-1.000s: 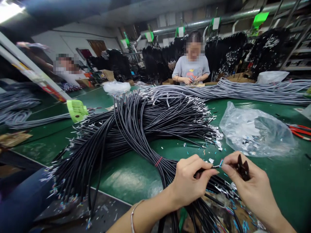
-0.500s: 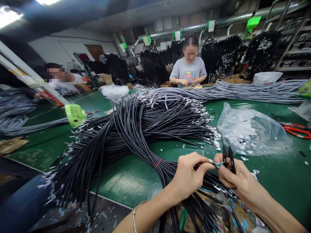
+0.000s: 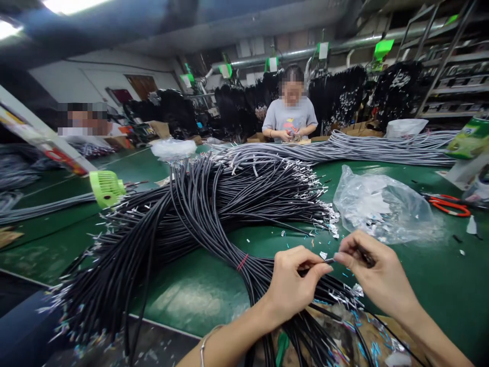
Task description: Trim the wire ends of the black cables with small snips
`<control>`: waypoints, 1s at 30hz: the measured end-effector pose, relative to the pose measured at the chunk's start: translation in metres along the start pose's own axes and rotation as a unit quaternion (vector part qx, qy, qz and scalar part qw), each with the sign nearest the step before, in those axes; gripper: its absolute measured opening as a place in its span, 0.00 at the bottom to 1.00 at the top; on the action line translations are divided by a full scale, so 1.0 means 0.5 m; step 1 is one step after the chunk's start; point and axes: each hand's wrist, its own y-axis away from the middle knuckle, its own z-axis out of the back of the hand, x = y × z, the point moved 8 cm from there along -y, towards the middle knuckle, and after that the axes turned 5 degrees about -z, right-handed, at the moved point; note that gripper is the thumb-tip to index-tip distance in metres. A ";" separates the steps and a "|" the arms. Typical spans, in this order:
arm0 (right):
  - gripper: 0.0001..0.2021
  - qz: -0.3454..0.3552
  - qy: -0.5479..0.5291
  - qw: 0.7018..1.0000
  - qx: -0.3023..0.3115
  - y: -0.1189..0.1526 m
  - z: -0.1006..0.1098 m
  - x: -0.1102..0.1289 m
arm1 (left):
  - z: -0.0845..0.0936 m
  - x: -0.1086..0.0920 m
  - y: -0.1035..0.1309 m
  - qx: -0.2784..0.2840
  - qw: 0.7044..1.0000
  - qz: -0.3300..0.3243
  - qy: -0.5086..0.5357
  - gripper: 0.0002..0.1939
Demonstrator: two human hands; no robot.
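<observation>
Thumb and fingers of my left hand (image 3: 296,278) are pinched on a black cable, near its end. Close beside it on the right, my right hand (image 3: 370,265) is closed, its fingertips at that cable end; a dark tool, mostly hidden, lies inside the palm. Below my hands runs a bundle of black cables (image 3: 225,239) tied with a red band (image 3: 242,262). Their stripped ends show silver foil and coloured wires. A large pile of black cables (image 3: 153,229) lies to the left.
A clear plastic bag (image 3: 385,204) with scraps and orange-handled scissors (image 3: 451,205) lie at the right. Grey cables (image 3: 367,148) stretch across the back. A green fan (image 3: 107,188) stands left. A person (image 3: 291,114) works across the green table (image 3: 198,295); another is at far left.
The black snips' blades, upright at my right hand before, are now mostly hidden in its palm. My right fingertips have come to the cable end. The view has shifted slightly.
</observation>
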 end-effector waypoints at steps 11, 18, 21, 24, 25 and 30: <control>0.09 0.059 0.040 0.996 -0.051 0.026 -0.007 0.028 | -0.003 -0.006 0.002 -0.004 0.999 -0.025 -0.036 0.09; 0.09 0.035 0.209 0.947 -0.242 -0.026 0.118 -0.073 | -0.005 0.010 0.008 -0.016 0.999 0.026 0.037 0.10; 0.08 0.050 0.203 0.957 -0.199 -0.039 0.119 -0.072 | -0.002 0.012 0.007 -0.025 0.997 0.036 0.060 0.10; 0.07 0.070 0.102 0.990 -0.072 -0.023 0.061 -0.025 | 0.002 0.013 0.004 -0.030 0.996 0.041 0.076 0.09; 0.06 0.077 0.056 0.995 -0.024 -0.013 0.038 -0.007 | 0.003 0.013 0.004 -0.032 0.996 0.040 0.078 0.09; 0.06 0.112 -0.019 0.993 0.045 0.018 -0.008 0.041 | 0.014 0.003 0.002 -0.050 0.998 0.004 0.030 0.09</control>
